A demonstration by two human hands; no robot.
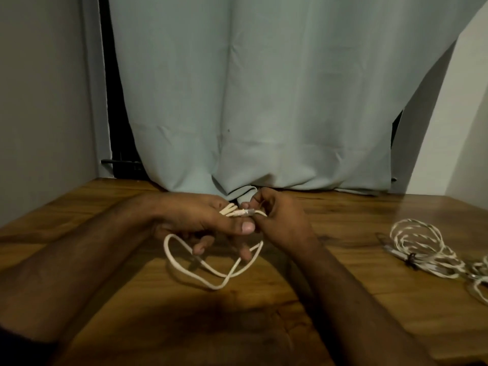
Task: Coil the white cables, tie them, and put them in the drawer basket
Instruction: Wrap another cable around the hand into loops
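Note:
A smooth white cable (211, 270) hangs in loose loops from both hands above the wooden table (132, 299). My left hand (195, 220) holds the gathered loops, thumb stretched across them. Just to its right, my right hand (280, 220) pinches the cable's plug end beside the bundle. A second cable (417, 241), white and braided, lies coiled on the table at the right with a dark tie around it. No drawer basket is in view.
A pale green curtain (264, 101) hangs behind the table and touches its back edge. A grey wall (39, 101) closes the left side. More braided cable (480, 283) runs off the right edge.

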